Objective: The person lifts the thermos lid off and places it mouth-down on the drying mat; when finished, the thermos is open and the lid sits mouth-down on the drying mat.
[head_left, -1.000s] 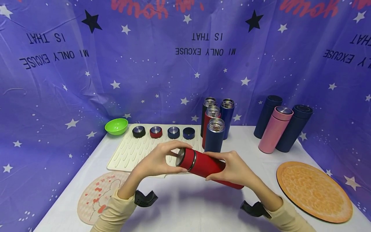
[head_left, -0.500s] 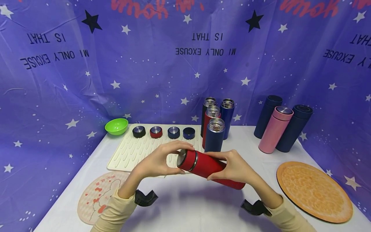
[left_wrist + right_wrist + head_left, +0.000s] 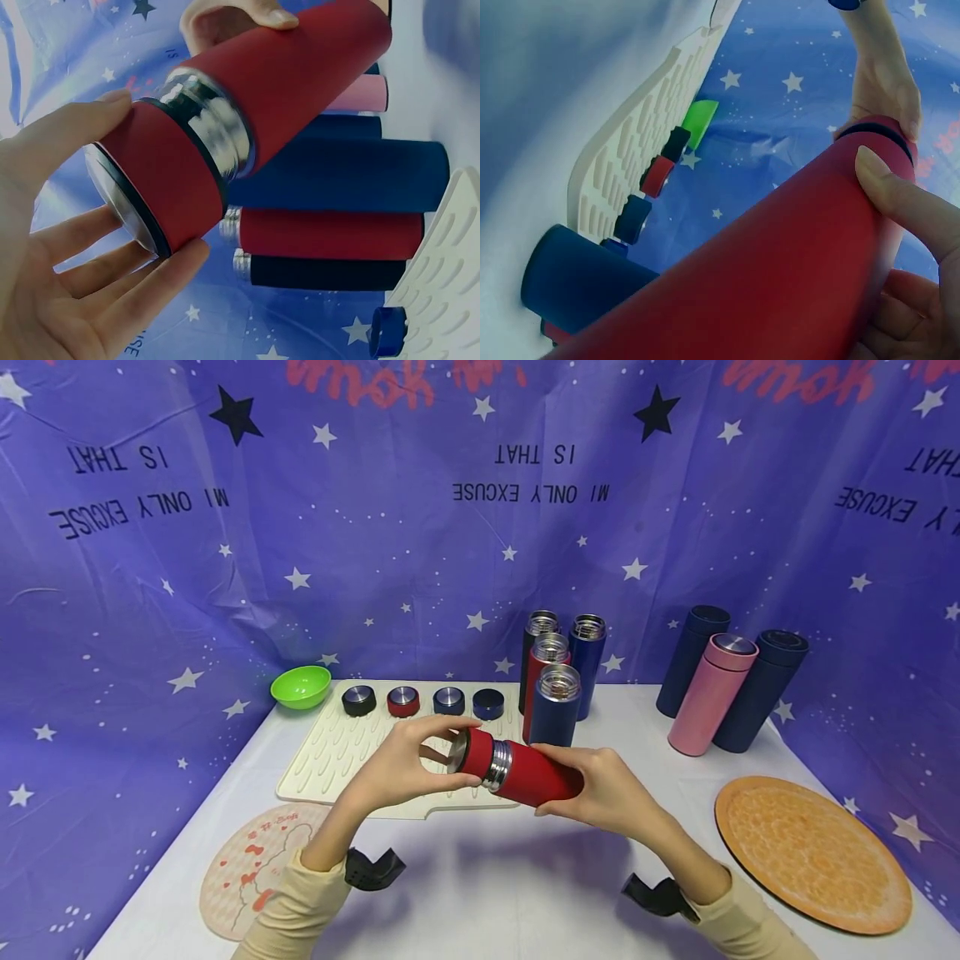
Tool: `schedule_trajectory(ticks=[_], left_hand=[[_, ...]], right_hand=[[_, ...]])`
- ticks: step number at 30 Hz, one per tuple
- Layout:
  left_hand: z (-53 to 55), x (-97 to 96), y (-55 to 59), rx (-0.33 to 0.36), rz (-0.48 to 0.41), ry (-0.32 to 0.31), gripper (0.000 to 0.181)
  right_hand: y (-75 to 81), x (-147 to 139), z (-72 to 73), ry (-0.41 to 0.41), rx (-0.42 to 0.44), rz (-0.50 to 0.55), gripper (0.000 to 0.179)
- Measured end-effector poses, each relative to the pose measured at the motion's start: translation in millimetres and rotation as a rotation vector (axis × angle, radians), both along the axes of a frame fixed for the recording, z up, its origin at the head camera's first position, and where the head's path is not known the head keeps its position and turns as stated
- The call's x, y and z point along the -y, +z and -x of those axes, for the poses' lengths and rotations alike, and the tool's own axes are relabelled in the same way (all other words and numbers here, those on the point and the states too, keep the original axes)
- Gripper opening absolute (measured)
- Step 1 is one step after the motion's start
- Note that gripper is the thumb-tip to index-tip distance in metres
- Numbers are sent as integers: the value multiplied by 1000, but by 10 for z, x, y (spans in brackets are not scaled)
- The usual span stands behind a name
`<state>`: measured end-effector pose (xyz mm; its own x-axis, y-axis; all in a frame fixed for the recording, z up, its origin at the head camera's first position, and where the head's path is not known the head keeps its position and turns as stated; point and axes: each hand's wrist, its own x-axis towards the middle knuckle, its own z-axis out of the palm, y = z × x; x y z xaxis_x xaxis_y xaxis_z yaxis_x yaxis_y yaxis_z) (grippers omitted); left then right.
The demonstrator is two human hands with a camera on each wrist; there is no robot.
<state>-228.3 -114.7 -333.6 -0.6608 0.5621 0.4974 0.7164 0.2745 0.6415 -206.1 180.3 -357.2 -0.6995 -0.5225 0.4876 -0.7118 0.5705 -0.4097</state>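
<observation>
A red thermos bottle (image 3: 536, 774) is held tilted above the table, its base hidden behind my right hand (image 3: 600, 789) in the head view. That hand grips the body, thumb on one side and fingers on the other. With thumb and fingertips, my left hand (image 3: 408, 764) pinches the red lid (image 3: 157, 172). Shiny steel neck (image 3: 214, 124) shows between lid and body. Whether the lid still touches the neck I cannot tell. Past the bottle stand several lidless thermos bottles, a blue one (image 3: 557, 710) nearest.
Several lids, including a red lid (image 3: 403, 701), sit along the back of a cream drying mat (image 3: 322, 768). A green bowl (image 3: 302, 687) stands at its left corner. Pink (image 3: 712, 693) and dark blue capped bottles stand back right. Round mats (image 3: 813, 856) lie at both sides.
The lid has come away from the body toward the upper left with my left hand, baring the steel neck. The bottle's lower end has gone from sight behind my right hand.
</observation>
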Motion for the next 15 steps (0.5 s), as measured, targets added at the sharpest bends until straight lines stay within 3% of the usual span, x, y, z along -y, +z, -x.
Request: schedule_trajectory(ticks=[9,15], left_hand=[[21,64,23,-40,4,23,64],[13,136,67,-47,-6,67,64]], right_hand=[[43,-56,-12,-11,-4,20,73],[70,-107,-11,17,-2,91,73]])
